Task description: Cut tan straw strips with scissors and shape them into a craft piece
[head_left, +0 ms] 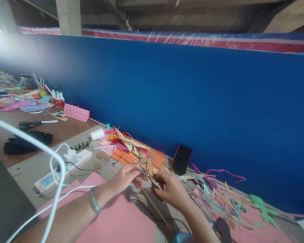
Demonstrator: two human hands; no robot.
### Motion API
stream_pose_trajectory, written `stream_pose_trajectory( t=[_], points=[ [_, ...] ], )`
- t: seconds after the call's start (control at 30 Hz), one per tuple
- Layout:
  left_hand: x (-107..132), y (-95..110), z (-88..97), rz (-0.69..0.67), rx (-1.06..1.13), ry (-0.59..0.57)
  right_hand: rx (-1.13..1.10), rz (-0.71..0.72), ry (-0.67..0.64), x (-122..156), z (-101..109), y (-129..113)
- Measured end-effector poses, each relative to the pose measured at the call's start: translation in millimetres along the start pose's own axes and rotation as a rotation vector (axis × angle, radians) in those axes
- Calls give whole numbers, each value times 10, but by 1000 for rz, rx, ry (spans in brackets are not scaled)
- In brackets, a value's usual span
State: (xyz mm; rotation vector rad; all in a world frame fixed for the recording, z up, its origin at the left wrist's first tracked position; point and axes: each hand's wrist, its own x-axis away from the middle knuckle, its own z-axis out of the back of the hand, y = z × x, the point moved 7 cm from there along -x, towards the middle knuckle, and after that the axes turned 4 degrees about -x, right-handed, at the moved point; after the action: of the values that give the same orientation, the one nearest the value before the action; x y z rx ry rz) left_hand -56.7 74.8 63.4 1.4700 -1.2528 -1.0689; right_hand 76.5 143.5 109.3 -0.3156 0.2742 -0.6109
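My right hand (pixel 171 189) grips dark-handled scissors (pixel 155 186), their blades pointing up and left, close to the fingertips of my left hand. My left hand (pixel 128 177), with a pale bangle (pixel 94 200) on its wrist, is closed, thumb and forefinger pinched together. From under its lower fingers a thin brown stick (pixel 154 206) slants down to a pinkish end. What lies between the thumb and the blades is too small to make out. Below my left forearm is pink paper (pixel 121 221).
A power strip (pixel 66 170) with plugs and white cables lies left. Behind my hands are orange paper (pixel 155 157), craft scraps and round brown discs (pixel 98 165). A dark phone (pixel 182 159) leans on the blue partition (pixel 205 101). Loose strips (pixel 223 204) cover the right side.
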Motion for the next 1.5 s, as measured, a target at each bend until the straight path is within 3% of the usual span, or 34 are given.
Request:
stream_pose_trajectory(
  t=[0.57, 1.5],
  points=[
    [24, 68, -27, -76, -131, -10, -25, 31, -3, 16, 18, 28],
    [1, 4, -9, -71, -81, -21, -99, -35, -2, -14, -4, 63]
  ],
)
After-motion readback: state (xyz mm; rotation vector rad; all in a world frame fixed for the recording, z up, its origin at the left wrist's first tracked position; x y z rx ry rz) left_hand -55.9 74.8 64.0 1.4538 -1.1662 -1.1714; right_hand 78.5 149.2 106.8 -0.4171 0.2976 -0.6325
